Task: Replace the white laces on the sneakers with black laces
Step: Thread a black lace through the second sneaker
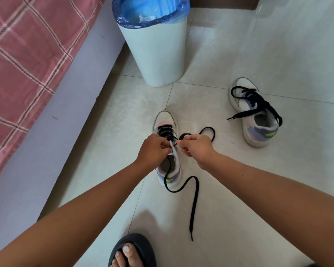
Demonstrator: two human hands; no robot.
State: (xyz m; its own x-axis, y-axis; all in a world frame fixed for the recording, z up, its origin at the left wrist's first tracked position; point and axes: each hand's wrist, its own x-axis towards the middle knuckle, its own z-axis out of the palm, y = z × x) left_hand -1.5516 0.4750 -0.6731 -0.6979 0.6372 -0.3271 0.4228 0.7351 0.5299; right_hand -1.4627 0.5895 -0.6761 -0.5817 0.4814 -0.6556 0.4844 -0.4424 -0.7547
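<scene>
A white sneaker (165,120) with pastel trim stands on the floor tiles in the middle, toe pointing away. A black lace (194,197) is threaded through its lower eyelets. One loose end trails toward me over the floor, another loops to the right of the shoe. My left hand (152,149) pinches the shoe's tongue and upper edge. My right hand (196,148) is closed on the black lace right beside the eyelets. A second sneaker (258,128) lies at the right, laced with a black lace (256,103) whose ends hang loose.
A white bin (158,54) with a blue liner stands just behind the near sneaker. A bed with a pink checked cover (27,64) fills the left side. My foot in a dark slipper (132,251) is at the bottom edge.
</scene>
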